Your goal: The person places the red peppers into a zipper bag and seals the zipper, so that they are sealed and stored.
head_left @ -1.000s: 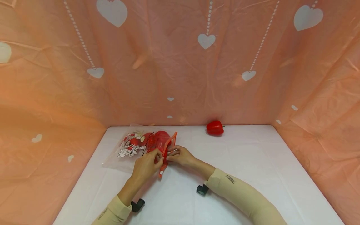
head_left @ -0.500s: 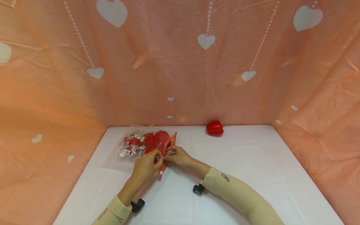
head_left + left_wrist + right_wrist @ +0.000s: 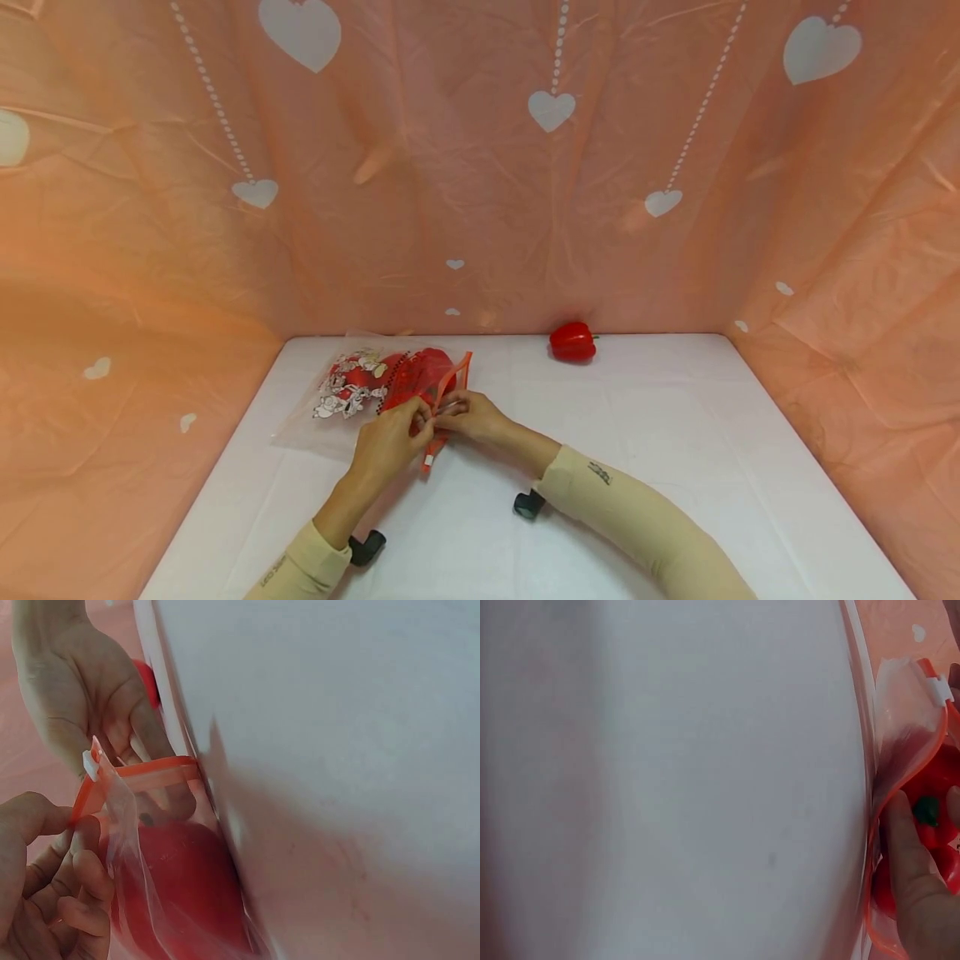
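Note:
A clear zip bag [image 3: 330, 429] with an orange zip edge and cartoon print lies on the table's left side. My left hand [image 3: 390, 440] pinches the orange edge, seen closer in the left wrist view near the white slider [image 3: 91, 765]. Inside the bag are red bell peppers [image 3: 935, 780]; one shows a green stem toward the mouth. My right hand [image 3: 478, 417] has its fingers inside the mouth, largely straight, alongside the pepper with the stem. In the left wrist view that hand's fingertips show through the film, right at the pepper [image 3: 184, 877].
Another red bell pepper [image 3: 573, 342] rests at the back edge of the white table [image 3: 637, 433], right of the bag. An orange curtain [image 3: 495, 208] with white hearts encloses the table at the back and sides. Dark wrist cameras [image 3: 529, 505] hang below both sleeves.
My right hand has moved slightly left, deeper into the bag's mouth, then stayed there. The left hand and the bag have hardly moved.

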`<state>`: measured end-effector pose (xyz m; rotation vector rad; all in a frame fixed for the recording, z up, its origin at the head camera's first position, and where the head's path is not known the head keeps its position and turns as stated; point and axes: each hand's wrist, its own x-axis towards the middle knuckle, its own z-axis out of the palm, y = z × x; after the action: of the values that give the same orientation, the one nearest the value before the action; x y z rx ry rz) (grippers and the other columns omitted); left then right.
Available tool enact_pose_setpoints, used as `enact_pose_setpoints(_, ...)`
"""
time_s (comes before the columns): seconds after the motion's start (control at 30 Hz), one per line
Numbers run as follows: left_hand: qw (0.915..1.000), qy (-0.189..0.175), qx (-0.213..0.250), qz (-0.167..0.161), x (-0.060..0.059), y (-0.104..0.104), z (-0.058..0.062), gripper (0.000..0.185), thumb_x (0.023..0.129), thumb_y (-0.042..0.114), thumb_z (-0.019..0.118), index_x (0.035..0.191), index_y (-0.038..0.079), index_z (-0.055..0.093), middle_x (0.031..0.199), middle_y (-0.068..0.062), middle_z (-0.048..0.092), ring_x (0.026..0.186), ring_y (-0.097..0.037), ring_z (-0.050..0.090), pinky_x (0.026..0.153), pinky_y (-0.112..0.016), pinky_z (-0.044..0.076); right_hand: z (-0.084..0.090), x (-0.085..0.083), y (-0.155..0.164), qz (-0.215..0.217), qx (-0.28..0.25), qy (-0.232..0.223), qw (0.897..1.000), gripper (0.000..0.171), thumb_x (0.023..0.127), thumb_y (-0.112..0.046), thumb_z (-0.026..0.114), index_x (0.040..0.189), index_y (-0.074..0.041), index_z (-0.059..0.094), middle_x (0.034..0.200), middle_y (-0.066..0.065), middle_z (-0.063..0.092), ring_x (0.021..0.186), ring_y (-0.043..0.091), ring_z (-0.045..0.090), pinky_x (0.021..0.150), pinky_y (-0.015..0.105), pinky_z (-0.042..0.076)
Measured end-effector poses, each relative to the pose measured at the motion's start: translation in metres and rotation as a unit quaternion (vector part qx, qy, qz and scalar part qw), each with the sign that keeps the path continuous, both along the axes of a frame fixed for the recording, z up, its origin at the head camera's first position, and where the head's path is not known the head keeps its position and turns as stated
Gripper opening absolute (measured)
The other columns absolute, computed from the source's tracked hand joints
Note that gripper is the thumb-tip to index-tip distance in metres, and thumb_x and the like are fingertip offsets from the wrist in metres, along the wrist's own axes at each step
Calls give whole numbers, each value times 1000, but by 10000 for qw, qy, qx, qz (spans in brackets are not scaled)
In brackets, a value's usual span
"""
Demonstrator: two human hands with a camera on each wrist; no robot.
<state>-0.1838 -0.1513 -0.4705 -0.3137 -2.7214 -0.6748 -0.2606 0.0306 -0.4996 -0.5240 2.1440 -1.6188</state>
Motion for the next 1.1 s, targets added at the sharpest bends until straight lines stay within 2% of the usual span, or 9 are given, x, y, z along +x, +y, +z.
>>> enact_pose_setpoints(0.13, 10000, 26, 0, -37, 0, 0, -1, 14, 93, 17, 82, 93, 16, 68, 72, 7, 65, 59, -9, 49, 52, -31, 44, 2, 1, 8, 4, -23, -18, 10000, 31, 97, -16, 80, 122, 0, 70, 109, 12, 80, 97, 15, 75, 84, 26, 59)
enact_pose_setpoints(0.37, 10000, 16, 17, -47, 0, -1, -1, 14, 93, 18, 83, 94, 16, 69, 73, 6, 66, 61, -9, 53, 54, -31, 46, 8, -2, 28, -87, -701, -563, 9959, 35, 99, 0, 71, 130, 13, 62, 108, 21, 76, 100, 31, 79, 90, 40, 62)
enact_pose_setpoints(0.53, 9999, -80, 78, -28, 0, 0, -1, 15, 92, 17, 84, 94, 15, 70, 74, 6, 66, 64, -10, 54, 56, -31, 47, 11, -8, 52, -249, -680, -573, 9957, 38, 100, -2, 71, 134, 13, 60, 109, 19, 76, 99, 30, 79, 93, 39, 62)
enact_pose_setpoints(0.77, 9999, -69, 114, -26, 1, 0, -1, 16, 92, 18, 85, 95, 14, 70, 74, 5, 66, 63, -10, 52, 56, -29, 46, 18, -14, 87, -485, -196, -132, 9985, 39, 101, -10, 71, 135, 8, 63, 116, 20, 76, 103, 30, 77, 97, 39, 60)
enact_pose_setpoints(0.9, 9999, -53, 129, -36, 1, 0, -2, 16, 92, 18, 85, 95, 14, 70, 73, 5, 66, 63, -10, 52, 56, -28, 45, 21, -14, 105, -680, -115, 168, 9975, 38, 102, -6, 70, 136, 10, 61, 119, 24, 75, 107, 32, 76, 97, 36, 59)
enact_pose_setpoints(1.1, 9999, -61, 146, -59, 2, 0, -1, 16, 92, 18, 85, 95, 15, 70, 73, 5, 65, 63, -10, 52, 57, -28, 46, 16, -19, 130, -1039, -155, 504, 9932, 38, 102, -4, 69, 135, 13, 59, 122, 28, 72, 111, 41, 74, 95, 33, 60)
